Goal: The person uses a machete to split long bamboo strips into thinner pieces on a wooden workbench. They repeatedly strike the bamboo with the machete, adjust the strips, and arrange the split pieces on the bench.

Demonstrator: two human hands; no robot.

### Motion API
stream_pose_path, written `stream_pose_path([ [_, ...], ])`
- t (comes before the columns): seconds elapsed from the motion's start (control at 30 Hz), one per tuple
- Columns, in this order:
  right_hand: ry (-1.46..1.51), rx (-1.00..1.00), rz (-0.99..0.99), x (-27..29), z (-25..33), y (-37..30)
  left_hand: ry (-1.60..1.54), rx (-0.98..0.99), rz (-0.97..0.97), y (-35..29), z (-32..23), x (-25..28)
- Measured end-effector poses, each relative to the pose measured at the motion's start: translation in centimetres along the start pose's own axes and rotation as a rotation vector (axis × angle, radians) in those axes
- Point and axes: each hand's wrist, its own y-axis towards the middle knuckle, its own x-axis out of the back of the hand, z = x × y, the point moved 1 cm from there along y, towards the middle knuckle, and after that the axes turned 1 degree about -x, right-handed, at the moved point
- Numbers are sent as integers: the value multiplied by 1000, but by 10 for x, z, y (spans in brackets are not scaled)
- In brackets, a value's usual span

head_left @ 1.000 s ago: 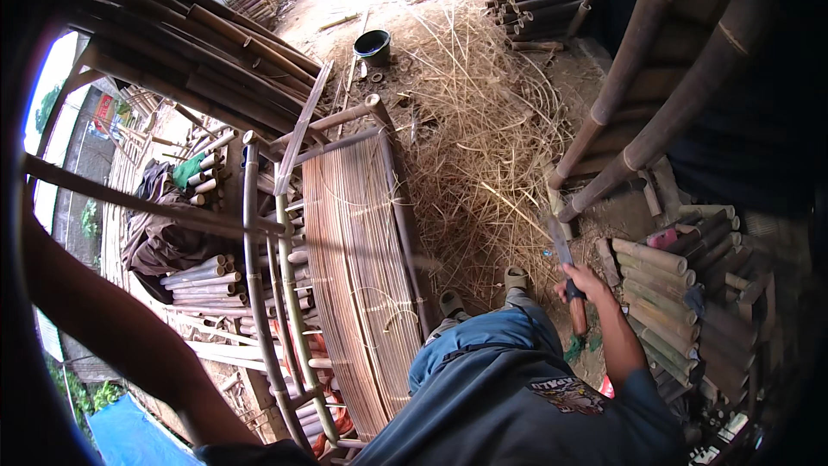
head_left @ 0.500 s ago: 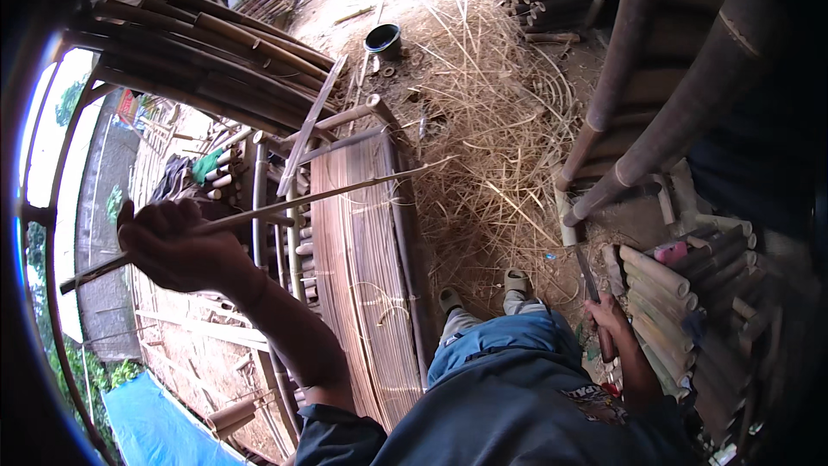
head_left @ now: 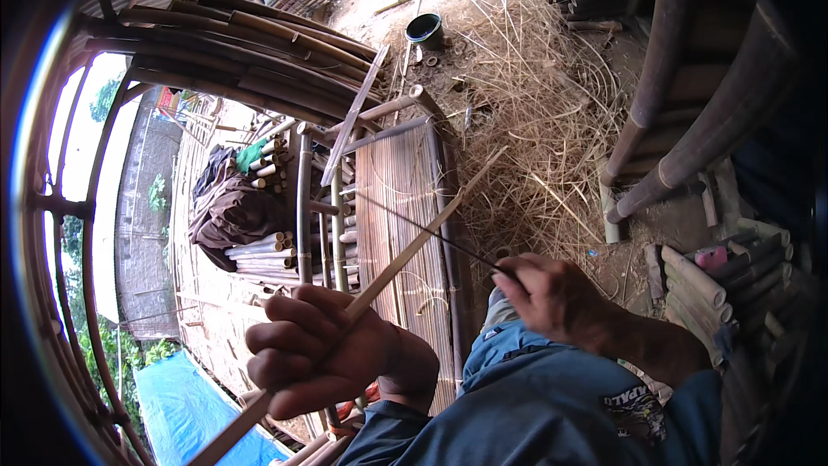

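My left hand [head_left: 321, 352], at the lower middle, has its fingers wrapped round a long pale bamboo strip [head_left: 401, 261]. The strip slants from the lower left up to a tip over the shavings. My right hand [head_left: 556, 298] is closed on the handle of a long knife, whose blade [head_left: 470, 254] looks like a thin dark line, nearly edge-on. In this view blade and strip cross; whether they touch, I cannot tell. The knife's handle is hidden in my fist. Beneath them lies a long panel of narrow bamboo slats [head_left: 392, 181] tied with thin cord.
Bamboo shavings [head_left: 526, 129] litter the ground ahead, with a black bucket [head_left: 424, 30] beyond. Thick bamboo poles [head_left: 647, 112] rise on the right above stacked bamboo pieces [head_left: 699, 280]. A bamboo rack [head_left: 250, 60] and dark cloth [head_left: 233, 207] are at left; a blue tarp [head_left: 190, 397] lies lower left.
My left hand has come down and right with the strip, which now slants more steeply. My right hand has risen from beside my leg with the knife, bringing it across the strip.
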Motion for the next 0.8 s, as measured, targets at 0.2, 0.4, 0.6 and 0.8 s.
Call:
stream_pose_path([
  [0.2, -53, 120, 187, -8, 52, 30, 38, 45, 25, -25, 24, 9],
  [0.4, -136, 25, 167, -24, 33, 52, -19, 42, 66, -9, 36, 7],
  [0.6, -156, 41, 102, -36, 20, 72, -36, 51, 75, 10, 53, 12],
  [0.8, -228, 97, 29, -50, -3, 90, -8, 75, 88, 23, 64, 23],
])
